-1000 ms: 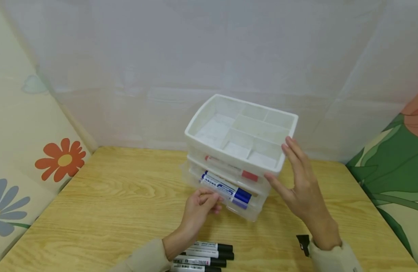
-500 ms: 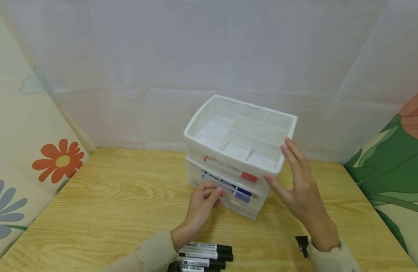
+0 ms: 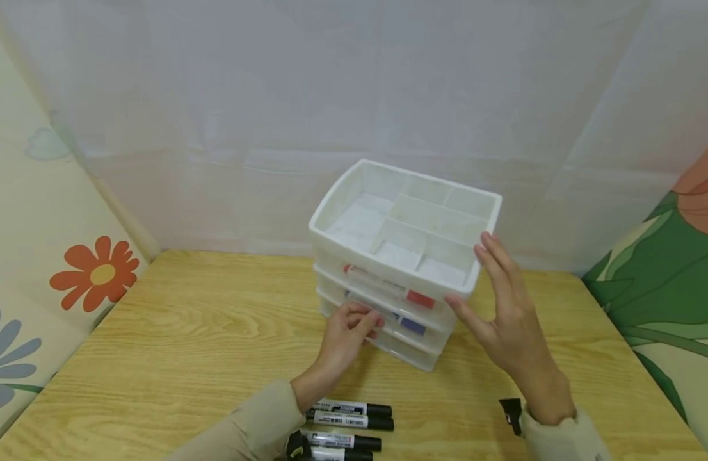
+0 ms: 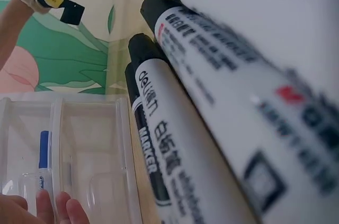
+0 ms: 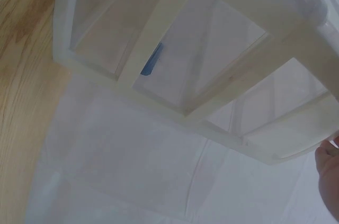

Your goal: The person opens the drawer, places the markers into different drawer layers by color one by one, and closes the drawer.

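A white desk organizer [image 3: 365,253] with three stacked drawers and a divided top tray stands angled on the table. My left hand [image 3: 338,342] touches the front of the middle drawer [image 3: 433,333], its fingers loosely bent; in the left wrist view its fingertips [image 4: 45,205] lie against the clear fronts. That drawer sits level with the others and holds blue markers [image 3: 413,326]. A red marker [image 3: 420,298] shows through the top drawer's front. Spread over the organizer's right side, my right hand [image 3: 512,320] rests its thumb at the front corner and its fingers on the rim.
Several black-capped whiteboard markers [image 3: 351,420] lie side by side near the table's front edge, under the left forearm. A white cloth [image 3: 216,128] hangs behind the table [image 3: 233,333]. Patterned panels with flowers [image 3: 95,274] stand on both sides.
The middle drawer, pulled out one second ago, has slid back into the organizer, with my left hand moving along at its front. My right hand stays at the organizer's side.
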Tool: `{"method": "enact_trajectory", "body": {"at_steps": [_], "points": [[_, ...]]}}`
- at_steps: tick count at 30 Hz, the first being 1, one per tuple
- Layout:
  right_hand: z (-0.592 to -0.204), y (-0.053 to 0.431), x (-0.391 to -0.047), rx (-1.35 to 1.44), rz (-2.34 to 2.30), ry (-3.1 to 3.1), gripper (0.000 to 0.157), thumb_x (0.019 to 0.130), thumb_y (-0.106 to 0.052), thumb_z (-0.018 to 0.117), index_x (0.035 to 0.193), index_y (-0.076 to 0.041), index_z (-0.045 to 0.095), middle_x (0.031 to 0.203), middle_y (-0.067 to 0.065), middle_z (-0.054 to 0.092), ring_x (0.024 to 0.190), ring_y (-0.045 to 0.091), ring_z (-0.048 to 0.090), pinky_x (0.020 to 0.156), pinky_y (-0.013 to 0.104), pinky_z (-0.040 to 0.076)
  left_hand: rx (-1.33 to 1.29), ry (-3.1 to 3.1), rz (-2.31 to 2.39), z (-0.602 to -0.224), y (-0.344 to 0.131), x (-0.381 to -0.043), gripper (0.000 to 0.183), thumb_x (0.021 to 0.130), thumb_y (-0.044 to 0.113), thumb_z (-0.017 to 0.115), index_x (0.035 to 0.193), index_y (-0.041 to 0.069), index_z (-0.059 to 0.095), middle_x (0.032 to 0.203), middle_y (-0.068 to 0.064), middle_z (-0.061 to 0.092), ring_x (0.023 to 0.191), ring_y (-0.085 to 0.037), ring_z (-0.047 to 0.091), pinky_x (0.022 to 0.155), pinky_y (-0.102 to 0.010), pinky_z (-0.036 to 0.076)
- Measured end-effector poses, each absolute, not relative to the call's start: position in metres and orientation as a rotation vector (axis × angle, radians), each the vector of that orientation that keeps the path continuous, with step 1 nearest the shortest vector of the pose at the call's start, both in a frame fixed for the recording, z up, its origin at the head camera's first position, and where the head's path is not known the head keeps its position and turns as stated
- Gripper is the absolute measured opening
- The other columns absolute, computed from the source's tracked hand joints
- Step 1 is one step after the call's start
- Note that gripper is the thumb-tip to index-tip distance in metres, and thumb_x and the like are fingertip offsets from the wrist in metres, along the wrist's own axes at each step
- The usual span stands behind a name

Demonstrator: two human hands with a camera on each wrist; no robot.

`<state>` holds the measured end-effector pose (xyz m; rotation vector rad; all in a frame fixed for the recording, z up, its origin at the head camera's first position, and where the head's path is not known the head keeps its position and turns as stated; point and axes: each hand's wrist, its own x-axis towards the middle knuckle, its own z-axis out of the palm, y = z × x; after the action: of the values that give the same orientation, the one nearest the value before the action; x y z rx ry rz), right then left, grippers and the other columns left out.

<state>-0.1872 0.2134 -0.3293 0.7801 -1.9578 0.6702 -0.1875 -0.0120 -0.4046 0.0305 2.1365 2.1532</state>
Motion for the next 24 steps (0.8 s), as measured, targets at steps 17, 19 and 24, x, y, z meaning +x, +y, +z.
{"method": "enact_trajectory", "body": {"at_steps": [17, 19, 24], "points": [[-0.329, 0.213, -0.187, 0.779, 0.675, -1.97, 0.074, 0.088, -0.05, 0.051, 0.131, 0.01, 0.04, 0.141, 0.023, 0.037, 0.132, 0.032, 0.035, 0.114, 0.026, 0.024, -0.107, 2.124, 2.168, -0.414, -0.015, -0.178, 0.032, 0.09, 0.016, 0.055, 0.112, -0.005, 0.045, 0.096, -0.018, 0.064, 0.07, -0.012, 0.059, 0.065, -0.029, 0.052], [-0.329, 0.213, -0.187, 0.78, 0.677, -1.968, 0.074, 0.088, -0.05, 0.051, 0.13, 0.01, 0.041, 0.141, 0.023, 0.037, 0.132, 0.032, 0.035, 0.114, 0.026, 0.024, -0.112, 2.097, 2.157, -0.417, -0.016, -0.178, 0.033, 0.09, 0.015, 0.054, 0.115, -0.006, 0.046, 0.096, -0.019, 0.064, 0.069, -0.011, 0.058, 0.064, -0.028, 0.052], [-0.33, 0.214, -0.186, 0.779, 0.677, -1.974, 0.074, 0.088, -0.05, 0.051, 0.131, 0.01, 0.041, 0.141, 0.023, 0.036, 0.132, 0.032, 0.035, 0.114, 0.026, 0.024, -0.12, 1.976, 2.118, -0.423, -0.016, -0.18, 0.028, 0.092, 0.012, 0.051, 0.112, -0.008, 0.05, 0.084, -0.01, 0.062, 0.062, -0.011, 0.055, 0.056, -0.023, 0.049]]}}
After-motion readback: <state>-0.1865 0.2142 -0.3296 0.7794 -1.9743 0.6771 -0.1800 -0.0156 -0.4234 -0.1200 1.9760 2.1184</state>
